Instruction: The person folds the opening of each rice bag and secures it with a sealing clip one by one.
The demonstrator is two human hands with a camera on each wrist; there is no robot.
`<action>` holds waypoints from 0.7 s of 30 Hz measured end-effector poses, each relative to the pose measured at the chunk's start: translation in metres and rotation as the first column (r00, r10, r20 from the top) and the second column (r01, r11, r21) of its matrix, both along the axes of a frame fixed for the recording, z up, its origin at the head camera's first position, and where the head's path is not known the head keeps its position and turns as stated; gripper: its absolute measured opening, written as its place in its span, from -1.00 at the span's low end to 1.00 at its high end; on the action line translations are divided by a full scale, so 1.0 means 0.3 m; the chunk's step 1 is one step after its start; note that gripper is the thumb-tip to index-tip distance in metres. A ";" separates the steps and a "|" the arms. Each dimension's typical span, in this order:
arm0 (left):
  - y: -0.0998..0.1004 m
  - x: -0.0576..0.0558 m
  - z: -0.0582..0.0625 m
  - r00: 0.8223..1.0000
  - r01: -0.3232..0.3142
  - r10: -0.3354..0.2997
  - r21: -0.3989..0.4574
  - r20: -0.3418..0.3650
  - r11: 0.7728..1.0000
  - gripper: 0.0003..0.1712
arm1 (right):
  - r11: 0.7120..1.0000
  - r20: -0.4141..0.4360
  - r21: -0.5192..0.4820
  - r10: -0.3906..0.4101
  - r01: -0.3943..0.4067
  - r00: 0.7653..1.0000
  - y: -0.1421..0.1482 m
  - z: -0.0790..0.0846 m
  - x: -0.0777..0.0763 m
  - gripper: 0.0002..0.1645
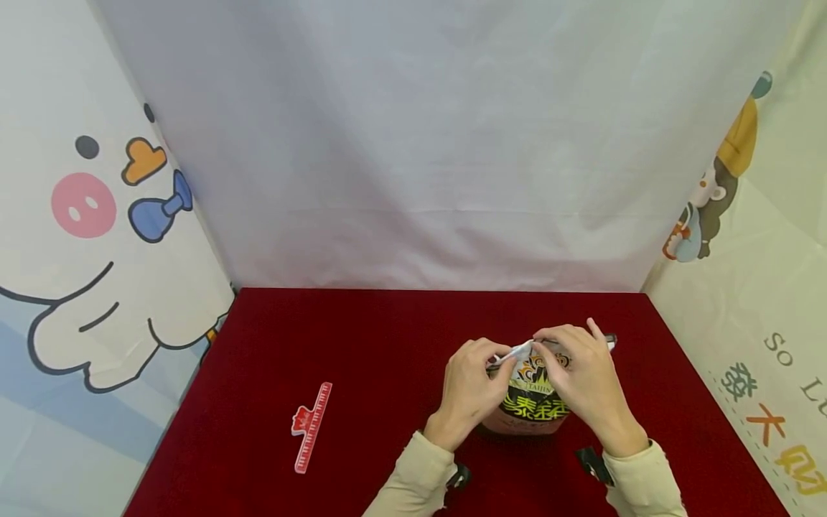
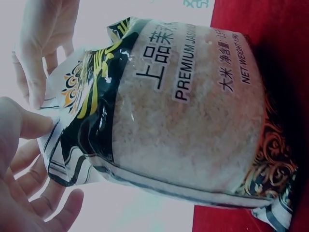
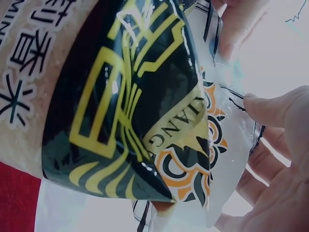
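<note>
A plastic bag of jasmine rice [image 1: 533, 406] stands on the red table, its black, yellow and orange printed top facing up. My left hand [image 1: 474, 384] pinches the white top edge of the bag between thumb and fingers. Close beside it, my right hand [image 1: 584, 377] pinches the same edge, its little finger raised. In the left wrist view, the rice bag [image 2: 188, 116] shows its clear front full of grains, and the left thumb [image 2: 34, 124] presses on the top film. The right wrist view has the right thumb [image 3: 270, 110] on the clear film.
A red and white ruler [image 1: 313, 431] with a small red figure on its side lies on the left part of the red tabletop [image 1: 362, 345]. White cloth [image 1: 413, 143] hangs behind the table, and printed cartoon panels stand at both sides.
</note>
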State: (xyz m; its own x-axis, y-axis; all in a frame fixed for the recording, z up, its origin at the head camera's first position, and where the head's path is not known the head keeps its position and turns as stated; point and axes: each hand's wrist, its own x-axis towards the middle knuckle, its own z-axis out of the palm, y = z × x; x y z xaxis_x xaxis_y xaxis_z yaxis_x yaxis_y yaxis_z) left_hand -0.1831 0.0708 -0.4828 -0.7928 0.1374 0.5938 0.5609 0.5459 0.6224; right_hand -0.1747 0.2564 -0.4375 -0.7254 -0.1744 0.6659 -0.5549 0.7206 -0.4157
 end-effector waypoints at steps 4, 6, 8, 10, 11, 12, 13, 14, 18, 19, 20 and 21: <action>0.012 -0.005 0.002 1.000 0.014 -0.014 -0.001 -0.012 1.000 -0.88 | 1.000 0.000 0.002 0.003 -0.003 1.000 0.002 0.000 0.001 -0.77; 0.015 -0.006 0.003 1.000 0.019 -0.019 -0.005 -0.014 1.000 -0.88 | 1.000 0.001 0.004 0.003 -0.003 1.000 0.003 0.000 0.002 -0.78; 0.016 -0.008 0.005 1.000 0.017 -0.017 -0.007 -0.014 1.000 -0.88 | 1.000 0.003 0.006 0.003 -0.003 1.000 0.004 0.001 0.003 -0.78; 0.016 -0.008 0.008 1.000 0.013 -0.013 -0.009 -0.016 1.000 -0.88 | 1.000 0.002 0.008 0.002 -0.002 1.000 0.004 0.002 0.003 -0.78; 0.016 -0.008 0.009 1.000 0.012 -0.012 -0.010 -0.016 1.000 -0.88 | 1.000 0.002 0.008 0.002 -0.002 1.000 0.004 0.002 0.003 -0.78; 0.017 -0.007 0.011 1.000 0.009 -0.009 -0.013 -0.018 1.000 -0.89 | 1.000 0.001 0.009 0.001 -0.001 1.000 0.004 0.002 0.003 -0.77; 0.017 -0.007 0.013 1.000 0.007 -0.007 -0.014 -0.021 1.000 -0.89 | 1.000 -0.002 0.010 0.000 0.000 1.000 0.004 0.002 0.003 -0.77; 0.018 -0.007 0.015 1.000 0.005 -0.005 -0.018 -0.025 1.000 -0.89 | 1.000 -0.003 0.011 0.000 0.000 1.000 0.003 0.002 0.003 -0.77; 0.027 -0.010 0.022 0.999 0.001 -0.003 -0.037 -0.046 0.999 -0.89 | 1.000 -0.012 0.016 0.006 -0.005 1.000 0.001 0.001 0.004 -0.77; 0.030 -0.012 0.025 0.999 0.002 -0.004 -0.039 -0.050 0.999 -0.88 | 1.000 -0.015 0.016 0.007 -0.007 1.000 0.000 0.001 0.004 -0.77; 0.033 -0.015 0.027 0.999 0.000 -0.003 -0.045 -0.054 0.999 -0.88 | 1.000 -0.016 0.016 0.009 -0.009 1.000 -0.001 0.000 0.004 -0.77; 0.037 -0.017 0.030 0.998 -0.001 -0.002 -0.049 -0.057 0.999 -0.87 | 1.000 -0.017 0.017 0.011 -0.011 1.000 -0.002 0.000 0.005 -0.77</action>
